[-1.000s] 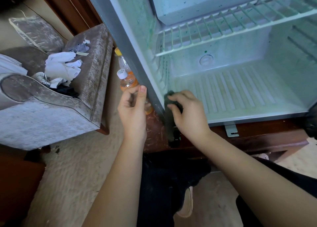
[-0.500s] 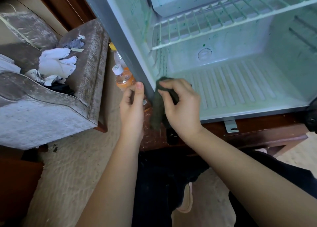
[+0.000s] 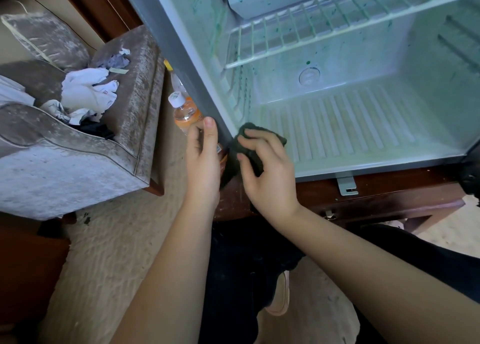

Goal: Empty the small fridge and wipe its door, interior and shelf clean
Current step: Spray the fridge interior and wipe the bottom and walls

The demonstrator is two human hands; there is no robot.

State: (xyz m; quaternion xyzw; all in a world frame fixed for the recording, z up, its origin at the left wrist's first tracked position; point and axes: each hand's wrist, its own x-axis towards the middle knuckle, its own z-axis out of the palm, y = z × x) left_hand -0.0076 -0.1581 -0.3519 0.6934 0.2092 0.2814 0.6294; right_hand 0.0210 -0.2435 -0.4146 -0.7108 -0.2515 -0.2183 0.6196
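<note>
Wiping the small fridge (image 3: 350,58) at its lower left corner

Right hand (image 3: 267,177) pinches the dark cloth (image 3: 232,162) against the front floor edge. The cloth is soft and limp, best gripped as a gathered wad. Left hand (image 3: 204,162) sits beside the frame, its grip unclear.

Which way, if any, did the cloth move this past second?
Yes. The cloth in the right hand rose up and right against the fridge's front-left corner, now reaching onto its floor.

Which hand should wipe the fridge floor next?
Right. The right hand grips the dark cloth at the front-left corner of the fridge floor; the left hand is outside, by the grey frame.
</note>
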